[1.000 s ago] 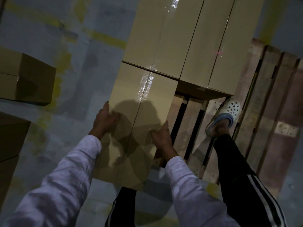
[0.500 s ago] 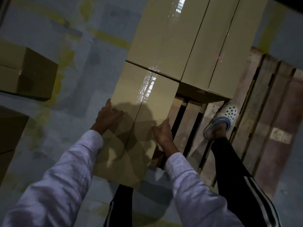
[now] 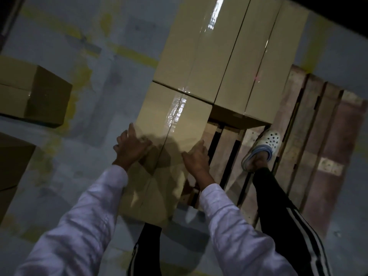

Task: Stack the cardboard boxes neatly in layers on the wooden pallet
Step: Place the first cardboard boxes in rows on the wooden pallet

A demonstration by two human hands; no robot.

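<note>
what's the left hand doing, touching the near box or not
Touching: head view shows the left hand resting on top of the near box.

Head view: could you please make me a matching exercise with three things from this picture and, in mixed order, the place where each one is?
Things:
1. near box
2. white clog
3. left box

Places:
A. on the grey floor, apart from the pallet
B. under the left hand and the right hand
C. on bare slats of the pallet

Pairs: 1-B; 2-C; 3-A
</note>
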